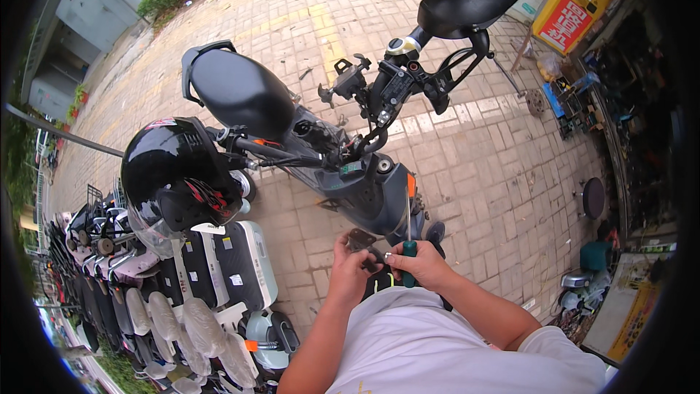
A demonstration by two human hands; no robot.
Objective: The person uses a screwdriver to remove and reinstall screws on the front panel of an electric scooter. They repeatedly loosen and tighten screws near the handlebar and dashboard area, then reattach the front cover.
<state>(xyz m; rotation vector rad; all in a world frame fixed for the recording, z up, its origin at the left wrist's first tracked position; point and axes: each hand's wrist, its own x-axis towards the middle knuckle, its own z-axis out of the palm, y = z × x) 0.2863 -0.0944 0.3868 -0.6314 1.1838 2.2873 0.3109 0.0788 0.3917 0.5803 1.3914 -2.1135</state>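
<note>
Gripping a green-handled screwdriver [407, 248] upright, right hand [419, 265] closed around it; left hand [350, 266] pinched a small metal bracket [359, 239] (detached, apparently) just before the scooter [350, 175]; refitting seemingly undone.

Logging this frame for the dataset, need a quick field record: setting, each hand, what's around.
setting: paved brick yard, dark scooter parked in front of the person
left hand: holds a small dark metal bracket
right hand: grips a green-handled screwdriver, shaft pointing up
hands: close together, in front of the person's chest
helmet: black, hanging on the scooter's handlebar
mirrors: two black mirrors on the handlebar
person's left: a row of parked scooters
</note>
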